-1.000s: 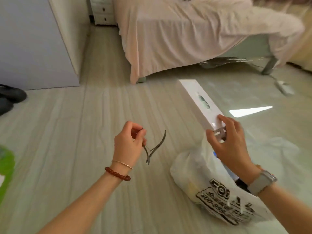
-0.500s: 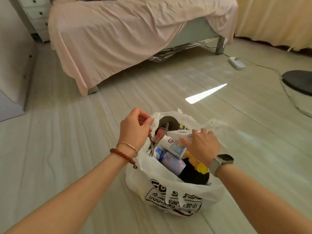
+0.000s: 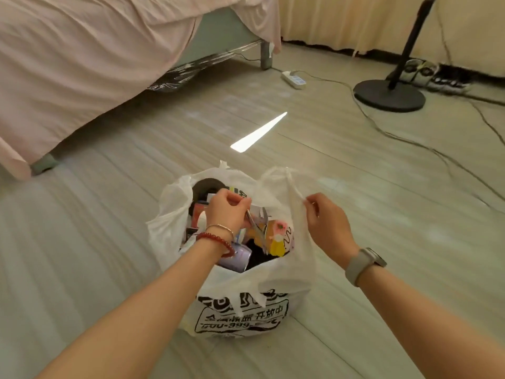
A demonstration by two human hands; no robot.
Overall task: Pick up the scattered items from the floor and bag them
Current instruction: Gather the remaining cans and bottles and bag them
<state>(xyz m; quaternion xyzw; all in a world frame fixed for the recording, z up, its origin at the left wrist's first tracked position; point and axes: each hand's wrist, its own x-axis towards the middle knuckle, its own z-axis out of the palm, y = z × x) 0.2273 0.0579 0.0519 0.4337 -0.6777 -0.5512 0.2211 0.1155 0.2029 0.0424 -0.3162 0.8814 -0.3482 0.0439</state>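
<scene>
A white plastic bag with black print stands open on the floor in front of me, holding several bottles and packages. My left hand is over the bag's mouth, fingers closed on a pair of metal nippers whose jaws point down into the bag. My right hand pinches the bag's right handle and holds that side up and open. A yellow package and a pale purple bottle show inside.
A bed with a pink sheet fills the upper left, its leg on the floor. A power strip, trailing cables, a black round stand base and shoes lie at the upper right.
The white box that my right hand held went into the bag. My right hand then took the bag's handle. My left hand carried the nippers from beside the bag to over its mouth.
</scene>
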